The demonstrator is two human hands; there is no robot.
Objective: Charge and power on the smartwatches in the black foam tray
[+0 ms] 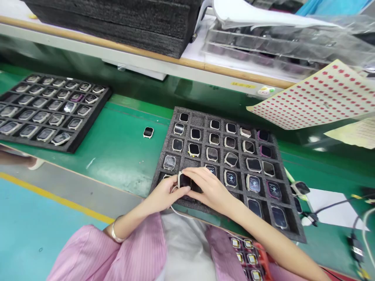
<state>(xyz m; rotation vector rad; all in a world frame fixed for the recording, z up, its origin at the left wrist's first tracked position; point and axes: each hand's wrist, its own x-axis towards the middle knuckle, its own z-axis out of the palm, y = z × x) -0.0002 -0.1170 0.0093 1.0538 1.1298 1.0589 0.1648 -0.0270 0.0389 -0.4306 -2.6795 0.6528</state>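
Above the near left part of a dark foam tray [202, 119], both my hands hold one smartwatch case [184, 181] with a pale frame and a dark screen. My left hand [164, 194] grips its left side, and a thin white cable [177, 212] runs down from those fingers. My right hand [209, 187] pinches the watch from the right, fingertips along its top edge and thumb near the lower edge. What lies behind the watch is hidden. Around my hands, strapless watches sit in the tray's compartments; some screens, like that of one watch [231, 178], are lit.
A second foam tray of watches [73, 146] lies at left, and a single watch [148, 132] rests on the green table [125, 156]. Right of my tray are cables [356, 248] and white paper [336, 207]. A shelf edge [199, 66] spans the back; a red tray [265, 265] stands low.
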